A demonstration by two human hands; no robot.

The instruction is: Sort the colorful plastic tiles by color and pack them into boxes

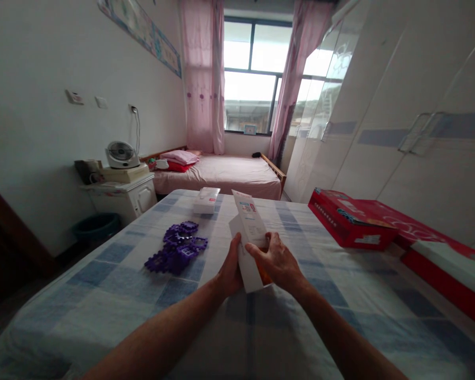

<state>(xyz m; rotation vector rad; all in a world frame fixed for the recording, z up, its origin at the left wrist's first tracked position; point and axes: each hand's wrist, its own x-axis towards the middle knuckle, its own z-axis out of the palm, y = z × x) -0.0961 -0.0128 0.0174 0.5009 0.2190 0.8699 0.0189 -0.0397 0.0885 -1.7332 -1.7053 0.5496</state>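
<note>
A white cardboard box (250, 272) with printed blue and red marks is held tilted above the checked bedspread. My left hand (232, 266) grips its left side, thumb pressed along the edge. From the right, my right hand (279, 259) closes on the box, with its thumb on the printed face. Something orange (264, 273) shows at the box's right side, partly behind my right fingers; I cannot tell what it is. Left of my hands lie several purple toothed plastic pieces (178, 248). Beyond them rests a smaller white box (207, 200).
The bed carries a blue and white checked bedspread (142, 295). To the right stand a red box (340, 221) and a longer red box (427, 269). A bedside cabinet (138, 198) with a small fan (122, 153) and a dark bin (97, 227) are at the left.
</note>
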